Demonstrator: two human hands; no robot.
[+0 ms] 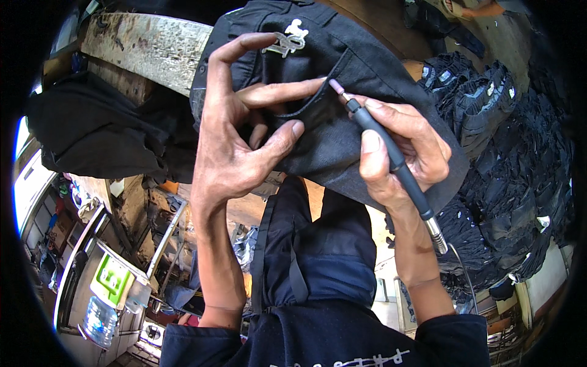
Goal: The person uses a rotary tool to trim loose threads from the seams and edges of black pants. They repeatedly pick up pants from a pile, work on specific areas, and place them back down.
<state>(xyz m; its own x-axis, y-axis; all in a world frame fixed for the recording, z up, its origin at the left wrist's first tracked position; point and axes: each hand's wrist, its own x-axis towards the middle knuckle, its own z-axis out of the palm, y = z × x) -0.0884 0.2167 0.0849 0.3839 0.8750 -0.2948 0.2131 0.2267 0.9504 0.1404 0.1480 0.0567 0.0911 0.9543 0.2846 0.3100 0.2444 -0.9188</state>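
And the right hand grips the rotary tool over the black garment, long axis slanting, pinkish tip pointing up-left beside the pocket edge; slim dark body, silvery rear! Left hand spread open across the cloth.

T-shirt: black to very dark navy, plain cloth. The left sleeve and right sleeve are both short and wide, in the same dark cloth, with straight-cut hems. Chest print: pale, thin, lettering-like strokes, partly cut off by the lower rim of the view. Trousers: dark, navy across the lap, nearer black along the legs, cloth creased. One flat black strap lies over them; its fixing point is unclear. Forearms are bare. Left grip and right grip: bare hands, slender fingers, short thumbnails.
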